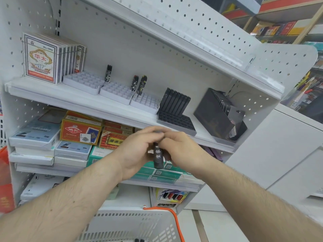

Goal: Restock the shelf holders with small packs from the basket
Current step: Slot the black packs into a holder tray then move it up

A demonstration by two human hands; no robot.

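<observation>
A: Status on your hands?

B: Both hands meet in front of the shelf edge below the black holder (pixel 175 119). Your left hand (pixel 138 151) and right hand (pixel 181 151) each have fingers curled onto one small dark pack (pixel 158 157), pinched between them. Its long axis runs vertical, lower end hanging free below your fingers.

A: Where does it go from there?

B: My read: the black holder sits just above your hands and slightly right, so your right hand is nearer. The slots open upward and the pack is already upright; you'd lift it over the shelf lip and drop it in end-first.

A: Holder contents?

B: Black holder: a row of dark packs (pixel 174 100) stands at the back, front cells look unfilled. Left of it, three white trays (pixel 115 91) are mostly bare; one pack stands at the back of the first, two more further along. Right of it, a dark display box (pixel 218 116) holds carded items; can't tell what.

A: Basket?

B: White basket (pixel 132 222) with orange handle, well below the black holder, at your forearms. A couple of dark tips show at the frame's bottom edge; the rest is out of view.
</observation>
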